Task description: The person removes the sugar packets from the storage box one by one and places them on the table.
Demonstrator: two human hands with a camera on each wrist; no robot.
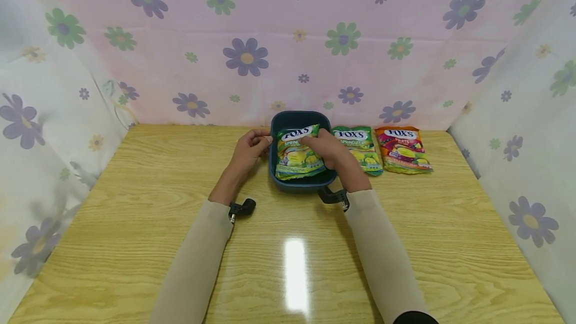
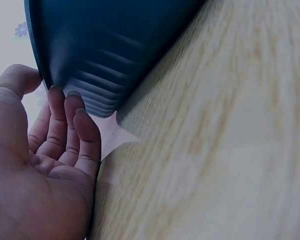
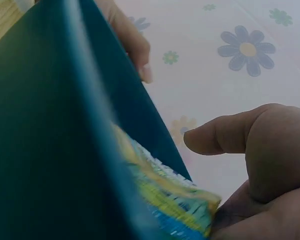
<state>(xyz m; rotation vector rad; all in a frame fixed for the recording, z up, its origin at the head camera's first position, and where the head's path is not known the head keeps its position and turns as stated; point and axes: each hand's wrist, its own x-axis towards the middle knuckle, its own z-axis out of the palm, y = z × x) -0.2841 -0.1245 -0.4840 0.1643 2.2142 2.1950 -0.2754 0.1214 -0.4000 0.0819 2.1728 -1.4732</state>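
A dark teal plastic bin (image 1: 302, 188) stands at the back of the wooden table. My left hand (image 1: 250, 150) pinches its left rim, thumb over the edge and fingertips against the outer wall (image 2: 97, 55). Inside the bin leans a green and yellow Fox's Spring Tea candy bag (image 1: 294, 159), tilted, its top toward the back. My right hand (image 1: 330, 149) reaches over the bin's right side, close against the bag's right edge. In the right wrist view, the thumb of the right hand (image 3: 275, 155) extends straight, apart from the candy bag (image 3: 175, 200); its other fingers are mostly hidden.
Right of the bin, another green Fox's candy bag (image 1: 360, 149) lies on the table (image 1: 180, 164), partly behind my right hand. Beside it lies a red-orange Fox's Fruits bag (image 1: 402, 150). A flowered curtain (image 1: 270, 24) hangs behind the table and at both sides.
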